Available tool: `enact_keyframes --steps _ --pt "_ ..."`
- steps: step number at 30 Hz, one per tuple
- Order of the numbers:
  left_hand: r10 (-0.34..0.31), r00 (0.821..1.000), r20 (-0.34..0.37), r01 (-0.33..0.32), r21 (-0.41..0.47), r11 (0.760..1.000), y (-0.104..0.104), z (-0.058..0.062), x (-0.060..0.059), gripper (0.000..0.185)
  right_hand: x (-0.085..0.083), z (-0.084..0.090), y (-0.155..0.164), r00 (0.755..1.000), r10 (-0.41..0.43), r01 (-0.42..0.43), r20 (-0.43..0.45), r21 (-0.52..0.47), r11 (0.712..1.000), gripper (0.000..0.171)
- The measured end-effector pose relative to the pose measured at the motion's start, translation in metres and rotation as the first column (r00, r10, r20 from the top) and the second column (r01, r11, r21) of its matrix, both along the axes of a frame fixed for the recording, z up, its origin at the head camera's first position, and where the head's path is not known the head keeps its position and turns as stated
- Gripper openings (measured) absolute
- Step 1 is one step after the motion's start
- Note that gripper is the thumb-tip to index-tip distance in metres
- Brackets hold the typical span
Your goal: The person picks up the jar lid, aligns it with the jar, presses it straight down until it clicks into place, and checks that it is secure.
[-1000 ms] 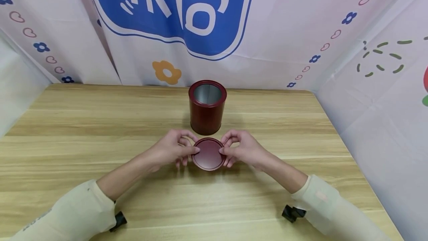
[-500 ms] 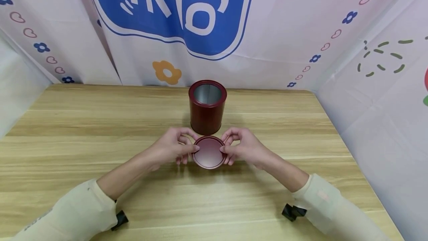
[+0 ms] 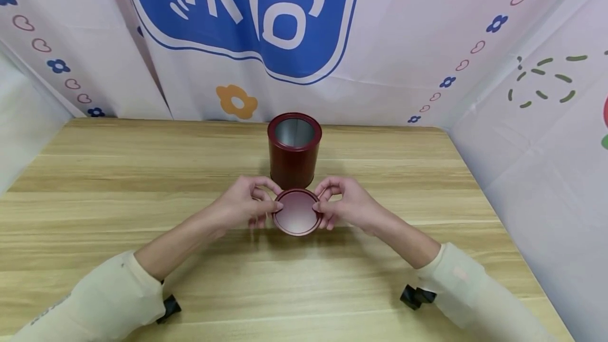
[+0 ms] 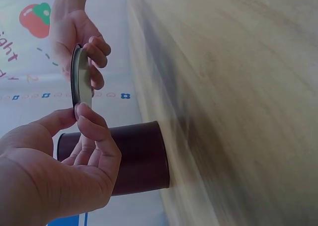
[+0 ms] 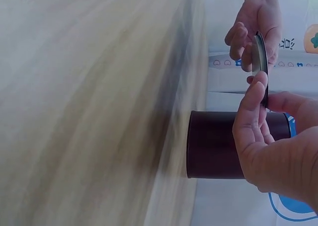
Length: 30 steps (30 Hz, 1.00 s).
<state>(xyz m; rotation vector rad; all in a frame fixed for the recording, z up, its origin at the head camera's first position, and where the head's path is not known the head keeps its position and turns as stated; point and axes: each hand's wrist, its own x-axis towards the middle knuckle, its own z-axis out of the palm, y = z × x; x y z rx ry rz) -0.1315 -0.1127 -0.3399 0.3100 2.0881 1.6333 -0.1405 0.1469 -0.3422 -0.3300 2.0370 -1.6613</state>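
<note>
Wooden table [image 3: 119, 194] bears an open red tin [image 3: 293, 158] upright, and just in front of it, lifted clear of the wood, a matching lid [image 3: 296, 212] is pinched level at opposite edges by left hand [image 3: 244, 207] and right hand [image 3: 349, 206], keeping it flat

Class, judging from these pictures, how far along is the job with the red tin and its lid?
Done: the lid is lifted off the table, pinched by the left hand and right hand. In hand: it hovers level in front of the tin. Left: the tin stands open, uncovered.
</note>
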Motion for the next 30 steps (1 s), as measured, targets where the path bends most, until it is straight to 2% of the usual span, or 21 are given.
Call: enact_keyframes --steps 11,21,30 --pt "0.027 0.999 0.02 -0.027 -0.01 1.0 0.002 0.006 -0.003 0.028 -0.006 0.01 0.002 1.0 -0.024 0.024 -0.006 0.014 1.0 0.02" --pt "0.014 0.999 -0.038 -0.014 0.006 1.0 0.0 0.012 -0.007 0.023 -0.011 0.021 0.002 1.0 -0.02 0.02 -0.022 -0.004 1.0 0.02" --pt "0.026 0.999 -0.044 -0.025 0.021 0.999 0.002 0.021 -0.008 0.021 -0.014 0.026 0.002 0.999 -0.019 0.019 -0.035 0.001 1.0 0.02"
